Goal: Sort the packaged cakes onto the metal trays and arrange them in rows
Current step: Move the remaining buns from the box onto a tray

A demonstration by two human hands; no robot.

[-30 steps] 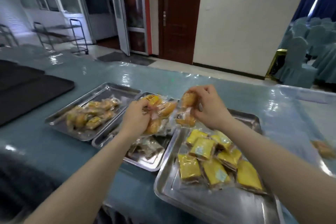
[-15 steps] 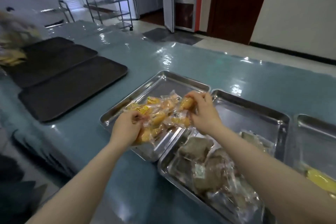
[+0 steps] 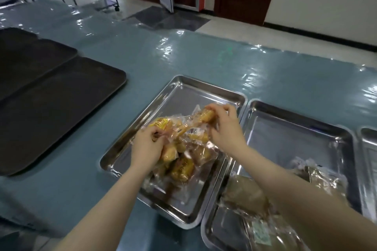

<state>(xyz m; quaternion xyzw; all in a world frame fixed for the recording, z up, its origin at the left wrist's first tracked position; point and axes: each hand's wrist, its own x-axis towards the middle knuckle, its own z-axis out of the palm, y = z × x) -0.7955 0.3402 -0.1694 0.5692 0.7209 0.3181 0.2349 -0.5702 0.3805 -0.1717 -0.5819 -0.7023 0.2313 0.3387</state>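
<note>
Left hand and right hand each grasp yellow cake packs with curled fingers over the left metal tray. Tray's far half bare; its right rim touches the next tray.

You see polished, mirror-bright metal trays, crinkly clear plastic wrappers on the cakes, matt black trays, and a glossy plastic-covered table.

Both bare forearms extending forward, converging. Left hand curling palm-down, fingers gripping wrapped cakes beneath the palm. Right hand arching, fingertips pinching one wrapped cake ahead of the knuckles.
</note>
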